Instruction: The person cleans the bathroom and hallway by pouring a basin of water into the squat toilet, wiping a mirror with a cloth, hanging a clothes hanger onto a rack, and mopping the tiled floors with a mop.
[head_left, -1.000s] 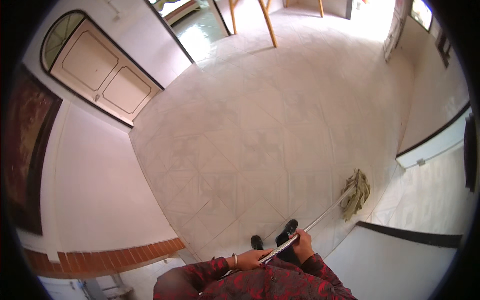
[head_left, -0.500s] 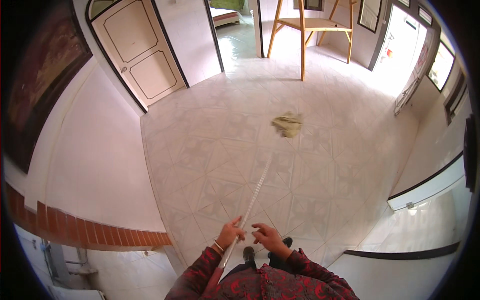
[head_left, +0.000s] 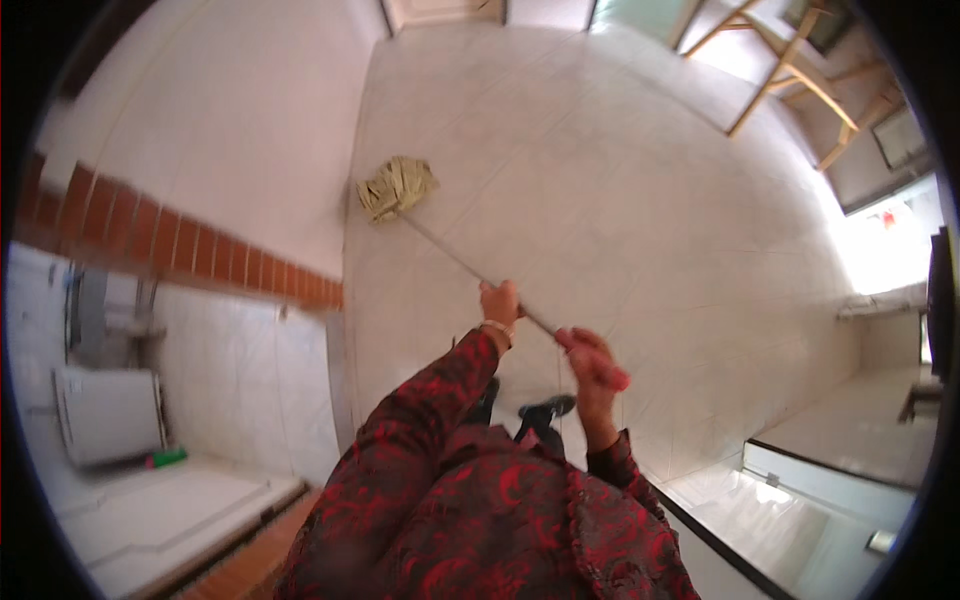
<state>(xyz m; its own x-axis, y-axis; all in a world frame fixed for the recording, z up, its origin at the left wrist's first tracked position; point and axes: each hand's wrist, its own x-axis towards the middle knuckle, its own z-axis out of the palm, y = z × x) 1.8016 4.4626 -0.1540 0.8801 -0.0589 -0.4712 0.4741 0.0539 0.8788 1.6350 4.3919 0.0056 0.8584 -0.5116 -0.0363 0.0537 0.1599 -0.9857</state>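
A mop with a crumpled yellow-green cloth head (head_left: 397,187) lies on the pale tiled floor, close to the foot of the left wall. From the head its thin grey pole (head_left: 450,252) slants back toward me and to the right. My left hand (head_left: 502,302) is closed around the pole partway along. Farther up, at the pinkish-red grip end, my right hand (head_left: 597,368) is wrapped around the handle. Below my hands, my dark shoes (head_left: 548,407) stand on the floor.
A white wall (head_left: 235,130) runs along the left, ending in a red-brown tiled edge (head_left: 200,245). Beyond it is a side space with a white box-like appliance (head_left: 110,415). A wooden frame stand (head_left: 785,75) is at the far right, near a bright doorway (head_left: 890,240).
The mop head has gone from the far middle of the floor to the left wall. My right hand, off the pole before, now grips its end. My view has turned.
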